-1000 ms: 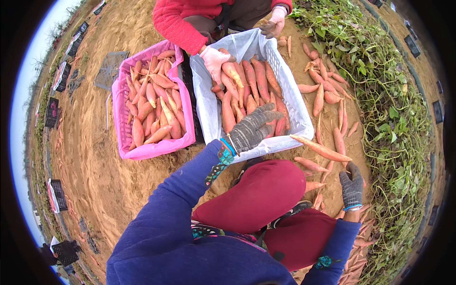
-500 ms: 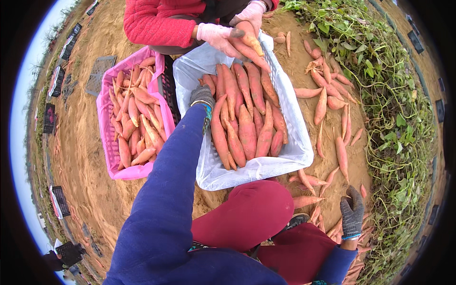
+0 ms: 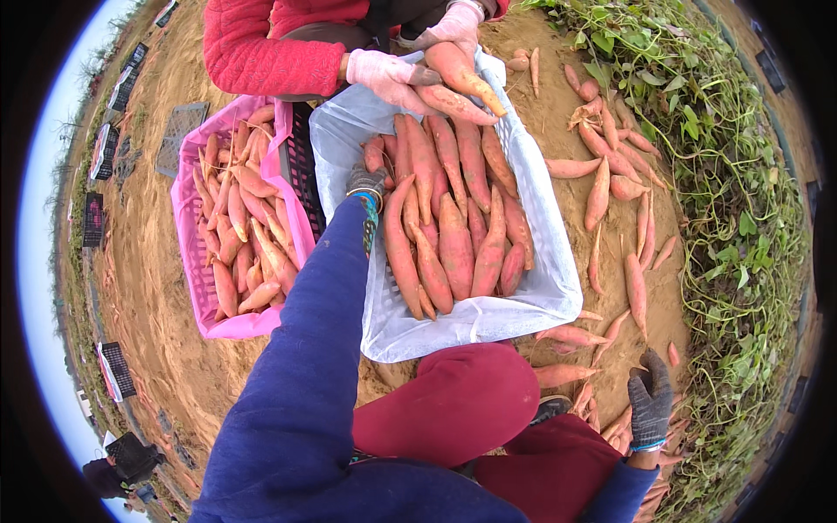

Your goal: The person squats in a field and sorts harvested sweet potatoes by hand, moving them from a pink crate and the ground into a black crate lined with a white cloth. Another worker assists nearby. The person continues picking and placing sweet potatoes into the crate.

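My left hand (image 3: pixel 366 180), in a grey knit glove, reaches into the white-lined crate (image 3: pixel 558 301) at its left side. Its fingers are closed round the lower end of a sweet potato (image 3: pixel 374 154); the fingertips are partly hidden. Rows of red sweet potatoes (image 3: pixel 455 248) lie lengthwise in this crate. My right hand (image 3: pixel 649 405), gloved too, hangs at the lower right above loose sweet potatoes (image 3: pixel 619 427), fingers loosely bent and apart, nothing visible in it. Across the crate, a co-worker's pink-gloved hands (image 3: pixel 384 77) hold two sweet potatoes (image 3: pixel 462 74) over its far edge.
A pink-lined crate (image 3: pixel 205 301) of smaller sweet potatoes stands to the left. More sweet potatoes (image 3: pixel 610 157) lie on the soil at the right, beside green vines (image 3: pixel 741 235). My bent knee (image 3: pixel 462 392) is close to the crate's near edge. Black crates (image 3: pixel 93 218) stand far left.
My left hand has shifted slightly toward me, and more of the sweet potato above it shows. The co-worker's hands have tilted their sweet potatoes and moved slightly. My right hand has barely moved.
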`<state>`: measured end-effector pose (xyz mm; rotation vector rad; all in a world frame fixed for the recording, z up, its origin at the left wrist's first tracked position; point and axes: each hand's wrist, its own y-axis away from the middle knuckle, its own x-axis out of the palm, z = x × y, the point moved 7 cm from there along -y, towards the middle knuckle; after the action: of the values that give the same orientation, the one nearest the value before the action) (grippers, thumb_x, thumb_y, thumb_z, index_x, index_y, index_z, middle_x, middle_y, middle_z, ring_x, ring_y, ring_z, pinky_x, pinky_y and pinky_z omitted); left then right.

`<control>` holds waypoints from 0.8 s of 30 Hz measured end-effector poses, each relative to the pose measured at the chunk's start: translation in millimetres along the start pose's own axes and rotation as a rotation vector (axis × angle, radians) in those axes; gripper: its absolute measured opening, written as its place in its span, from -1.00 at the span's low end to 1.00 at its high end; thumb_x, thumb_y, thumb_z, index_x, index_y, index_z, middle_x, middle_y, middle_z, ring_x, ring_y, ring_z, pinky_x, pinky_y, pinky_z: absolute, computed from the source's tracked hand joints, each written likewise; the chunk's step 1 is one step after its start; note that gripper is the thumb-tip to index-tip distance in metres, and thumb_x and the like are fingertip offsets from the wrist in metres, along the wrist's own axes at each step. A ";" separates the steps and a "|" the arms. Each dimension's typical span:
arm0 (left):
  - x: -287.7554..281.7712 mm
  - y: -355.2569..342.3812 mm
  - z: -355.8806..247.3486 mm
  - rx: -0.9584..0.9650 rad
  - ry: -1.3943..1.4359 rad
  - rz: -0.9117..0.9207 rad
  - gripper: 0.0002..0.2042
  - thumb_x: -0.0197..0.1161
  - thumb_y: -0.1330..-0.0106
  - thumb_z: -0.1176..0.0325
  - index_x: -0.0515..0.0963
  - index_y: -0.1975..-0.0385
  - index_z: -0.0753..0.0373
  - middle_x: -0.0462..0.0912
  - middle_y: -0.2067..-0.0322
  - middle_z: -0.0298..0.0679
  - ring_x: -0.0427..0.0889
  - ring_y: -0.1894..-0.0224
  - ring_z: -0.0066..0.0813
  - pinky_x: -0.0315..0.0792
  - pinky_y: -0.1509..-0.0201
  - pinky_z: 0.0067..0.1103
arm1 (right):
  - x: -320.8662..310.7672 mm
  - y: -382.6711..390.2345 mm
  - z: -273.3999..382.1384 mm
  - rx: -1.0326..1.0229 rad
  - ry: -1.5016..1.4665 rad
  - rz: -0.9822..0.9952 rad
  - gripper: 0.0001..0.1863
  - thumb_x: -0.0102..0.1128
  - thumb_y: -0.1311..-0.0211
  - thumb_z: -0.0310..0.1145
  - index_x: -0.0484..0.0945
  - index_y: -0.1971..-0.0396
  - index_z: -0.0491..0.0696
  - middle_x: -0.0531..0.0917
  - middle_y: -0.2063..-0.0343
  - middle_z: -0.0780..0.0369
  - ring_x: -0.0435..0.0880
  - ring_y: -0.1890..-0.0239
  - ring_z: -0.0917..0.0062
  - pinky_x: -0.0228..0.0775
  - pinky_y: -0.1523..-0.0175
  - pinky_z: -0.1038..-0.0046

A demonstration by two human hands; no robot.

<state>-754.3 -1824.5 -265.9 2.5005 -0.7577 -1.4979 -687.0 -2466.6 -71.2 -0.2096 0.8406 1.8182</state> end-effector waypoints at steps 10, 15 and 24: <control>14.0 -16.3 -13.6 0.116 -0.209 0.079 -0.16 0.33 0.07 0.13 0.16 -0.28 0.24 0.43 -0.10 0.12 0.43 -0.16 0.03 0.35 -0.21 -0.33 | 1.6 -4.2 -8.1 0.040 0.013 -0.001 -0.45 0.16 -0.07 -0.57 0.36 -0.15 -0.15 0.50 0.01 0.22 0.51 0.13 0.55 0.39 -0.01 0.52; 40.6 -29.9 -19.2 0.178 -0.221 0.160 -0.46 0.06 -0.24 0.15 0.23 -0.22 0.17 0.38 -0.14 0.10 0.38 -0.19 0.04 0.32 -0.21 -0.32 | 13.1 -7.5 -6.3 0.072 0.063 0.073 -0.43 0.18 -0.05 -0.56 0.36 -0.15 -0.14 0.48 0.00 0.22 0.50 0.13 0.55 0.39 -0.02 0.51; 46.9 -38.4 -8.4 -0.028 -0.328 0.386 -0.45 -0.04 -0.31 0.02 0.23 -0.26 0.11 0.34 -0.16 0.16 0.38 -0.19 0.04 0.32 -0.22 -0.31 | 11.6 -17.0 -3.2 0.108 0.083 0.069 -0.46 0.19 -0.08 -0.55 0.38 -0.14 -0.13 0.50 0.03 0.24 0.50 0.13 0.57 0.39 -0.02 0.52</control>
<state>-715.7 -1815.0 -312.5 1.9563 -1.1777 -1.7615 -677.6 -2456.8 -87.0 -0.1901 1.0124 1.8322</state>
